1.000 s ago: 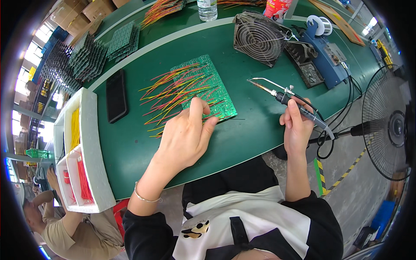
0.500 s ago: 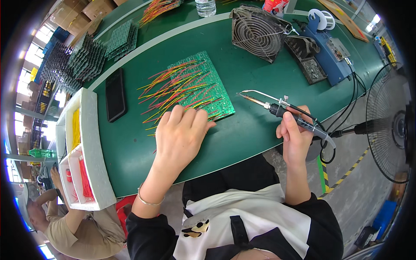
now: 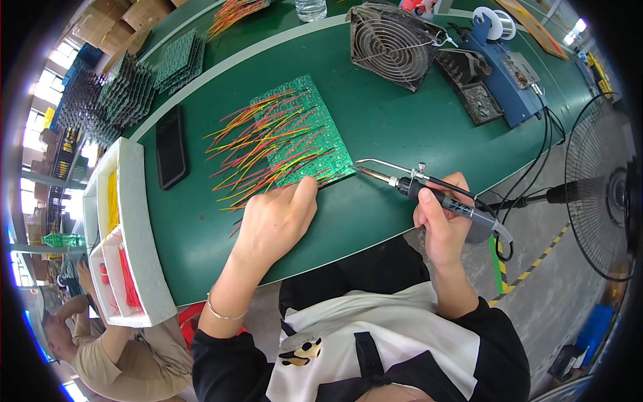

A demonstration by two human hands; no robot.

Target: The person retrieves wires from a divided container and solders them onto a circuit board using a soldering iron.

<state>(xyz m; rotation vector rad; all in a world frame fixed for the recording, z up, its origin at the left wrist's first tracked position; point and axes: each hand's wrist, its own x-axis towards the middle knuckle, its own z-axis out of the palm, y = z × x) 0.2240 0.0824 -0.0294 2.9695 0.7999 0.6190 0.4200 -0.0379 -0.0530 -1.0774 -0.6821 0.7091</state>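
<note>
Your right hand [image 3: 442, 231] holds the iron [image 3: 439, 199], its grip wrapped round the handle with the thumb along the near side. The iron points left, and its tip is at the near right corner of the green board [image 3: 328, 137]; you cannot tell from this view whether the two touch. A thin metal tube runs above the tip, and black cables trail from the handle's side. Your left hand [image 3: 276, 224] is at the board's near edge, fingers curled and drawn together; whether that grip pinches a wire is hidden. The board lies flat on the green table [image 3: 375, 221] in front of you, with rows of red and yellow wires [image 3: 251, 151] fanning out past its left edge. To your left are a black phone [image 3: 172, 147] and a white box [image 3: 137, 221] with more yellow and red wires in its compartments. Beyond the board, toward the right, stand a square fan [image 3: 395, 47] and a blue machine [image 3: 512, 87] topped by a white spool [image 3: 494, 25].
</note>
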